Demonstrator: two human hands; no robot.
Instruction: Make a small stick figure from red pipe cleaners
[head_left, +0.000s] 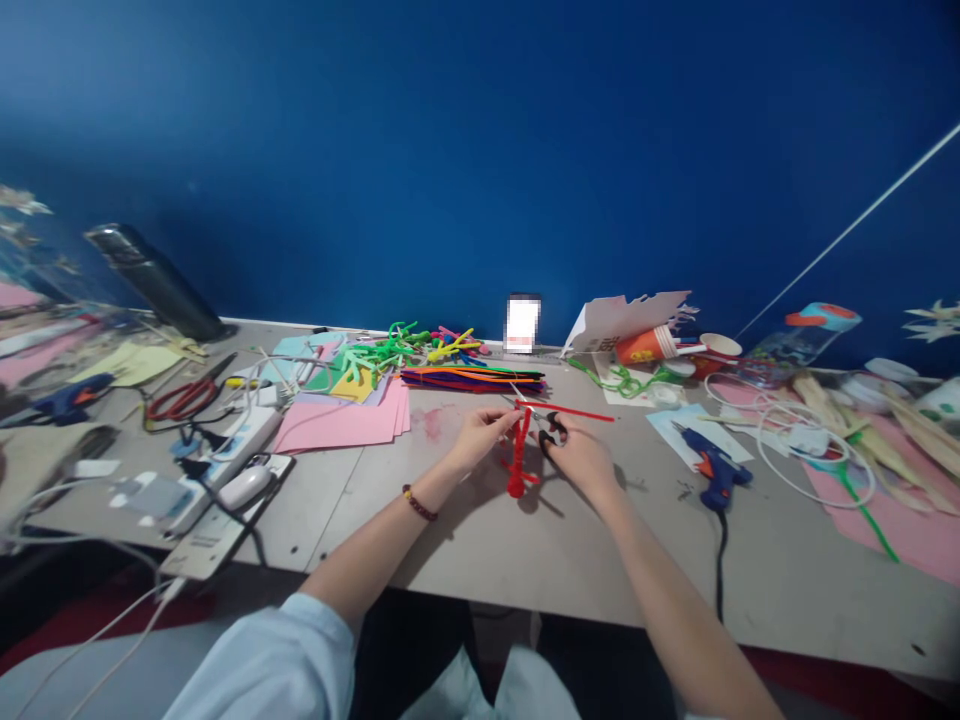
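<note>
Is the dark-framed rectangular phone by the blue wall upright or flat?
Upright: the dark-framed phone stands on a short edge, its bright screen facing the camera.

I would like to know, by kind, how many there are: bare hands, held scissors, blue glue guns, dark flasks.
Bare hands: 2 (left hand, right hand)
Held scissors: 1
Blue glue guns: 2
Dark flasks: 1
Total: 6

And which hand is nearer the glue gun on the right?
Right. The right hand, holding scissors, is left of the glue gun; the left hand, holding the red craft, is farther left.
</note>
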